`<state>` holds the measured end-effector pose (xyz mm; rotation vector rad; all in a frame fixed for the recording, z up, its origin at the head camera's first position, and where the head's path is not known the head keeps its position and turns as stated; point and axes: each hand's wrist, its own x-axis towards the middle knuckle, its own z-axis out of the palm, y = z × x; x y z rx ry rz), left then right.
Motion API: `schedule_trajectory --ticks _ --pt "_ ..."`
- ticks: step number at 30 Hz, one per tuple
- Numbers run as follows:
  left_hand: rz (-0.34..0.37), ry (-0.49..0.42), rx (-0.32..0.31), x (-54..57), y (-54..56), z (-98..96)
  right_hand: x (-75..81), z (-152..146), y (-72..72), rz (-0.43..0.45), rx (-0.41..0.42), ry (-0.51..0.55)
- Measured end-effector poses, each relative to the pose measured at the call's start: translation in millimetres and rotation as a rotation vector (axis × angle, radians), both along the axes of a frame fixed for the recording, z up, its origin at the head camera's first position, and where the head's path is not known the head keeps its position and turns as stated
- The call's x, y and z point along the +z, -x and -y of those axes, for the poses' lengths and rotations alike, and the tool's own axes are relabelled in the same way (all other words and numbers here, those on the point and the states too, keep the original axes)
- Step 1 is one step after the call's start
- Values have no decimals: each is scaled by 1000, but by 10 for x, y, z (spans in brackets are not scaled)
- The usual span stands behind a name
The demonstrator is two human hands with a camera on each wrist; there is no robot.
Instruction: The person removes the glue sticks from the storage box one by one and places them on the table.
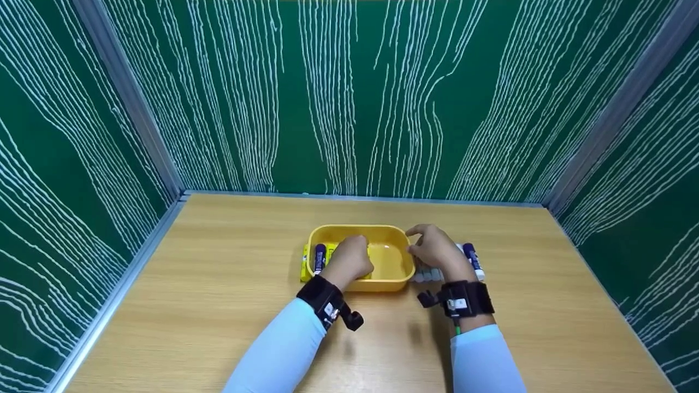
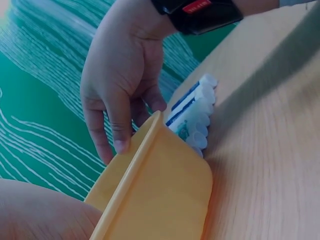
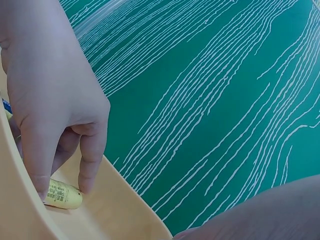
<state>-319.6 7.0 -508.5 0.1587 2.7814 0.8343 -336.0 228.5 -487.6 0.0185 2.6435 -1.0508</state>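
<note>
1 yellow tube is pinched by the left hand; the right hand, fingers spread, touches a tub.

My station is a lab-style booth. Green panels with wavy white lines enclose its wood-grain tabletop left, right and far; grey metal posts mark the far corners. I wear black wrist straps.

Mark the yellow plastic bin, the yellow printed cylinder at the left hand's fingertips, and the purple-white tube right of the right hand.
Yellow plastic bin (image 1: 377, 285): head view, front wall.
Yellow printed cylinder (image 3: 65, 195): right wrist view, printed side.
Purple-white tube (image 1: 473, 261): head view, mid-barrel.
</note>
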Motion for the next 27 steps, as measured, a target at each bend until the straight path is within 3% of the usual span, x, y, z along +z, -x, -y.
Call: schedule_trajectory --ticks 6,11,27 --pt "7 -94 50 -26 17 25 23 12 -3 20 -8 -15" --pt "13 -176 84 40 15 109 13 7 -4 12 -1 -14" --pt "-51 -354 178 281 -98 714 17 7 -19 29 -20 -8"
